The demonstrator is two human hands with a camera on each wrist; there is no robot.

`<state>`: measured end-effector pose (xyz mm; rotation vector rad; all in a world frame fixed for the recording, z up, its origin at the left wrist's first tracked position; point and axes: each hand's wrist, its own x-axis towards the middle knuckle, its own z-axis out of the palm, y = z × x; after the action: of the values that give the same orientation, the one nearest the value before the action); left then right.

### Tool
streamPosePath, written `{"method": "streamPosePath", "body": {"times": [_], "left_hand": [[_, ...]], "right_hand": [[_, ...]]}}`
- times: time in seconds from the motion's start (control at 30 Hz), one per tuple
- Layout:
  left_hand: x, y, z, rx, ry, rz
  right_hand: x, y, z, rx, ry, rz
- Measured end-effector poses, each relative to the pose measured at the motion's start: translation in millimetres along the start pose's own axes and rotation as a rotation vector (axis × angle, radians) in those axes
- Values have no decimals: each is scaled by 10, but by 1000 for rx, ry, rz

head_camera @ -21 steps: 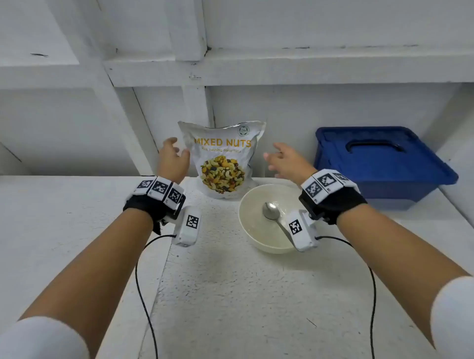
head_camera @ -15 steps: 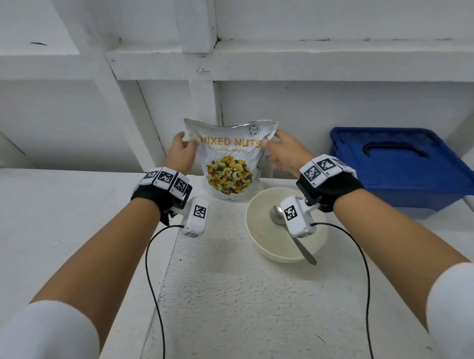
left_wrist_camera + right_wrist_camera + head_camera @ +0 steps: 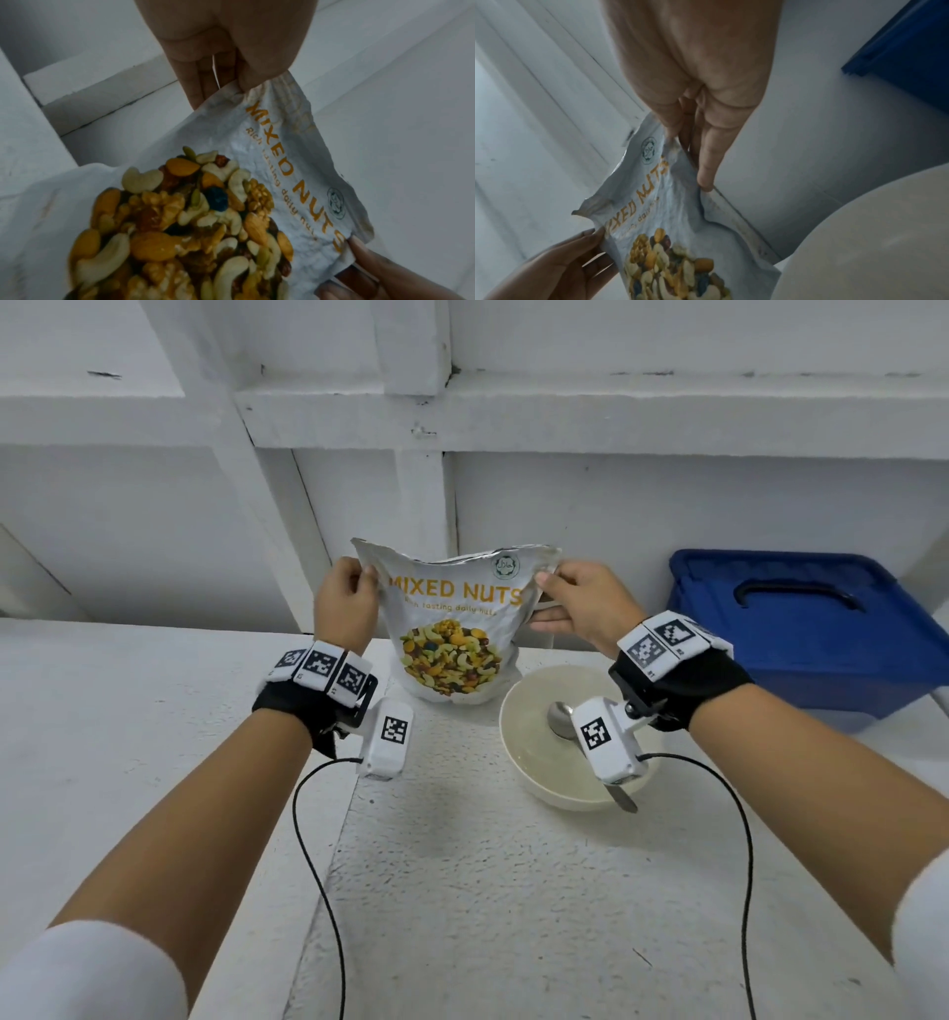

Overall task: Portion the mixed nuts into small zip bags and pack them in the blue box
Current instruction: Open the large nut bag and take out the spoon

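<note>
A silver pouch printed MIXED NUTS (image 3: 454, 629) (image 3: 272, 182) (image 3: 670, 223) stands upright at the back of the white counter. My left hand (image 3: 346, 595) (image 3: 226, 67) pinches its top left corner. My right hand (image 3: 570, 598) (image 3: 695, 113) pinches its top right corner, thumb on the front. The pouch's top edge sags between the two hands. To the right stands the blue box (image 3: 801, 629) (image 3: 898, 42) with its lid on. No small zip bags show in any view.
A cream bowl (image 3: 539, 762) (image 3: 872, 233) with a metal spoon (image 3: 560, 719) in it sits just right of the pouch, under my right wrist. White wall beams rise behind the counter (image 3: 462, 891). Cables hang from both wrist cameras.
Both hands reached forward from open beside the pouch and closed on its top corners. The pouch's top is now pulled up and spread between them.
</note>
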<state>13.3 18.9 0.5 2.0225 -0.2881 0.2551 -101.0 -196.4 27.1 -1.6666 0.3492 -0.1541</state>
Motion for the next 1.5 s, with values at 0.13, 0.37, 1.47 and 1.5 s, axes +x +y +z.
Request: {"method": "streamPosePath", "body": {"times": [0.13,0.37,1.47,1.5], "left_hand": [[-195,85,-363,-28,35,67],[-724,256,-900,-26,52,140],[-2098,835,-312,-313,-508,-73],[-2119,842,-327,-326,-529,-74]], "right_hand": [[-421,-157,94,85,-96,-9],[-1134,-237,239,63,-259,-60],[-2189,114,181,-115,-275,33],[-2151,108,229,-147,-268,17]]}}
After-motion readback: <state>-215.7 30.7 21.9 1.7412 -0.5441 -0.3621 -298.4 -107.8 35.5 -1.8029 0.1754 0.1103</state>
